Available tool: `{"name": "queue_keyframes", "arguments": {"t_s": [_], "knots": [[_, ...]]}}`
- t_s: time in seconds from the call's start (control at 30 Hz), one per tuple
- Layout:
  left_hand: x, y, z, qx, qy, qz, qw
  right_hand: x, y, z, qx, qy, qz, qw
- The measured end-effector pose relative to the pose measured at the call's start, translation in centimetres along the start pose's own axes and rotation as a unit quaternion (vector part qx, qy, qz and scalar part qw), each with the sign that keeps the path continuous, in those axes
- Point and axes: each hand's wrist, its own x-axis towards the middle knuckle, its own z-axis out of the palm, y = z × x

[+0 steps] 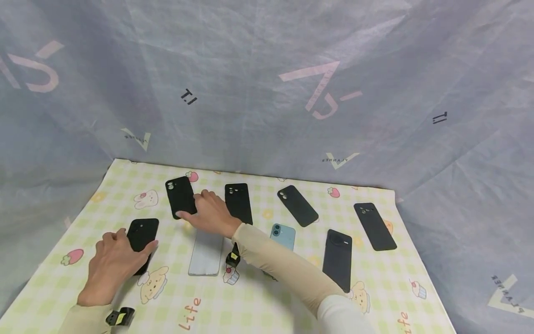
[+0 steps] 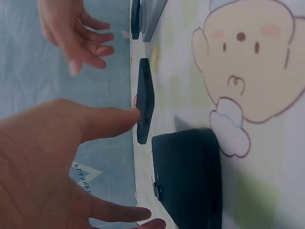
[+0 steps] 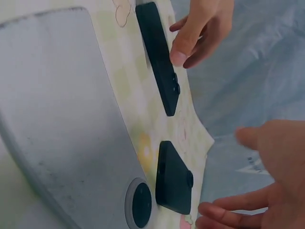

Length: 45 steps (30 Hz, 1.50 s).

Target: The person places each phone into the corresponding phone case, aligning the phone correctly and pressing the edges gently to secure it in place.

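Note:
My left hand [image 1: 111, 260] hovers over a black phone [image 1: 143, 232] at the table's left, thumb and fingers spread to its two sides. In the left wrist view the thumb stands apart from that phone [image 2: 188, 176]. My right hand [image 1: 213, 214] reaches across to a black phone case [image 1: 179, 197] with a camera cutout, at the back left. Its thumb is at the case's near edge and its fingers by the right side. The right wrist view shows these fingers spread, a small gap from the case [image 3: 174, 181]. A silver-white phone [image 1: 206, 255] lies below the right wrist.
Another black case [image 1: 238, 199] lies partly behind the right hand. Farther right are a black case [image 1: 298, 206], a light blue phone [image 1: 283, 235] partly under the sleeve, a dark phone [image 1: 337, 260] and a long black case [image 1: 375, 227]. A grey curtain [image 1: 250, 93] hangs behind the table.

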Motion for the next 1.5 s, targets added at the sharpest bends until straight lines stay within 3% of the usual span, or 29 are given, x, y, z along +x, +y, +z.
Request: {"name": "queue_keyframes", "arguments": {"t_s": [0.23, 0.5, 1.0, 1.5], "knots": [[0.2, 0.2, 0.1, 0.005, -0.006, -0.001, 1.0000, 2.3, 0.0, 1.1, 0.019, 0.019, 0.012, 0.9996], [0.6, 0.6, 0.1, 0.012, -0.024, 0.004, 0.9996, 3.6, 0.8, 1.9, -0.030, -0.011, 0.044, 0.9985], [1.2, 0.0, -0.1, 0.023, -0.032, 0.017, 0.9991, 5.8, 1.2, 3.0, -0.006, -0.025, 0.075, 0.9969], [1.3, 0.2, -0.1, 0.053, -0.059, -0.004, 0.9969, 6.8, 0.0, 4.4, -0.081, -0.034, 0.096, 0.9915]]}}
